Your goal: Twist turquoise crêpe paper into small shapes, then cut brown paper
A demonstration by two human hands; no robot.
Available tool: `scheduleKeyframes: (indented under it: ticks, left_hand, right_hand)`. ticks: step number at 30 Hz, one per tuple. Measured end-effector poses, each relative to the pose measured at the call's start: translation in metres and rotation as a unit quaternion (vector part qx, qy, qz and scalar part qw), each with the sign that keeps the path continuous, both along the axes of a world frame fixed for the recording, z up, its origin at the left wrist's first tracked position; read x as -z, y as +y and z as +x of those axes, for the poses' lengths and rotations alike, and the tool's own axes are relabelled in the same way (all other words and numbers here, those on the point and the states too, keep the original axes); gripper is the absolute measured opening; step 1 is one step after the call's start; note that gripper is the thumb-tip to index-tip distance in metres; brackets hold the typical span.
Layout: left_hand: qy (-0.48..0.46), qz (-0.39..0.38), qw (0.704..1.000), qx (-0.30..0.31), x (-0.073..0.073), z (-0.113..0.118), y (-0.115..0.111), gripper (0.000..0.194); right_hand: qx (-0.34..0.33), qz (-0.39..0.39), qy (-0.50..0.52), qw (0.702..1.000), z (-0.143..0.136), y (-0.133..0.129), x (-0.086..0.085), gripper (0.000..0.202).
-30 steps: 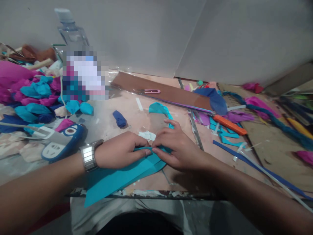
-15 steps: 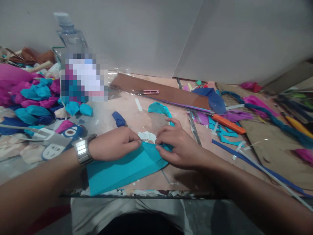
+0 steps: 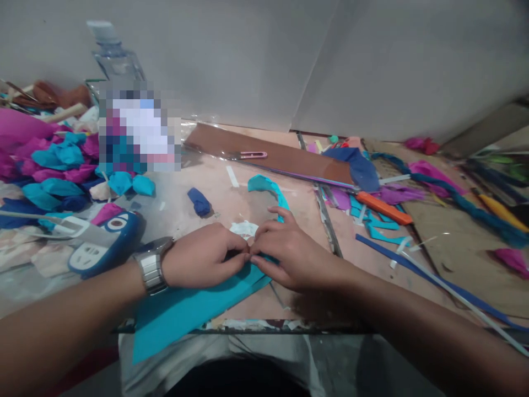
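Observation:
A turquoise sheet of crepe-like paper (image 3: 177, 314) lies at the table's front, its lower left corner hanging past the edge. My left hand (image 3: 206, 256), with a metal watch on the wrist, pinches the sheet's upper edge. Close against it, my right hand (image 3: 289, 248) also pinches that edge, thumb and index finger together and other fingers loosely curled. The fingertips of both hands meet and hide the bit of paper between them. Behind the right hand a curved turquoise strip (image 3: 264, 182) stands out. A white scrap (image 3: 243, 229) lies just beyond the fingertips.
Brown sheets (image 3: 264, 151) carry a small pink cutter (image 3: 252, 155). An orange utility knife (image 3: 384, 208) and blue strip (image 3: 413, 275) lie right. At left are a blue power strip (image 3: 119, 248), crumpled coloured paper pieces (image 3: 61, 151) and a clear bottle (image 3: 115, 55).
My left hand has moved right and slightly down, up to my right hand, which shifted a little left. The turquoise sheet has swung down, its corner now over the table edge.

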State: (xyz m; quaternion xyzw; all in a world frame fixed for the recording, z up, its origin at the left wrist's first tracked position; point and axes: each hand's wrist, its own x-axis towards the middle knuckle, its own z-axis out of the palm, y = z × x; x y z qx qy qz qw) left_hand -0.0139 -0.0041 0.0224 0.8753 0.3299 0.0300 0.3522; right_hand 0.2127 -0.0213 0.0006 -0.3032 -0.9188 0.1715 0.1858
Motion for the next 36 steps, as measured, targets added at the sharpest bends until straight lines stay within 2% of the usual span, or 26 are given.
scheduleKeyframes:
  ticks: [7, 14, 22, 25, 27, 32, 36]
  left_hand:
    - [0.015, 0.060, 0.998, -0.020, -0.002, -0.001, 0.000, 0.027]
    - [0.041, 0.065, 0.996, -0.048, -0.005, -0.009, 0.007, 0.027]
    - [0.059, 0.115, 0.985, -0.114, -0.007, -0.013, 0.014, 0.023]
    - [0.052, 0.127, 0.982, -0.132, -0.009, -0.014, 0.016, 0.028]
    - [0.027, 0.098, 0.988, -0.118, -0.009, -0.014, 0.015, 0.030]
    - [-0.031, -0.028, 0.999, -0.021, -0.002, -0.010, 0.007, 0.026]
    - [-0.057, -0.078, 0.995, -0.005, 0.003, -0.006, 0.004, 0.022]
  right_hand:
    - [0.007, 0.002, 0.016, 1.000, 0.001, 0.000, -0.001, 0.012]
    - [0.033, -0.005, 0.010, 0.999, 0.007, 0.004, -0.005, 0.012]
    - [0.053, 0.010, 0.028, 0.998, 0.015, 0.011, -0.001, 0.010]
    - [0.051, 0.011, 0.028, 0.998, 0.015, 0.010, -0.002, 0.011]
    - [0.047, 0.005, 0.025, 0.999, 0.014, 0.009, -0.004, 0.011]
    - [0.030, -0.007, 0.023, 0.999, 0.008, 0.004, -0.004, 0.011]
    - [0.014, 0.003, 0.033, 0.999, 0.005, 0.002, -0.003, 0.012]
